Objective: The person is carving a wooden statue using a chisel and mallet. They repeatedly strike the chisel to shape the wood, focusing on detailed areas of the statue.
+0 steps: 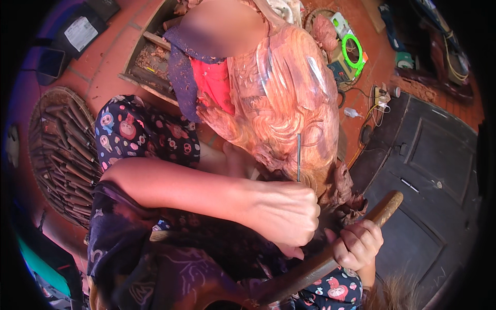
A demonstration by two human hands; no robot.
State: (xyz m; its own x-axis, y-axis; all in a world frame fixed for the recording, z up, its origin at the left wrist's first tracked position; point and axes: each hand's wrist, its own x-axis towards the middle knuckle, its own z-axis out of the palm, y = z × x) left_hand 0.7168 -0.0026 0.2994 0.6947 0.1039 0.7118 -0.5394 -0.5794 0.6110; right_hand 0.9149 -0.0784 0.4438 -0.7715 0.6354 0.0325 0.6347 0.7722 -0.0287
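Right, the big reddish-brown carved wooden figure (279, 98) lies across the lap, glossy with swirling relief. Left hand (281, 214) is clenched round a thin steel chisel (298, 157), tip set against the carving; right hand (359, 243) grips a thick wooden mallet stick (330, 258), seemingly poised to strike.

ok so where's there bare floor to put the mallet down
Bare red tile lies between the round basket of chisels and the wooden tray. The dark panel at right is mostly bare. The cables and tools above it crowd the floor.
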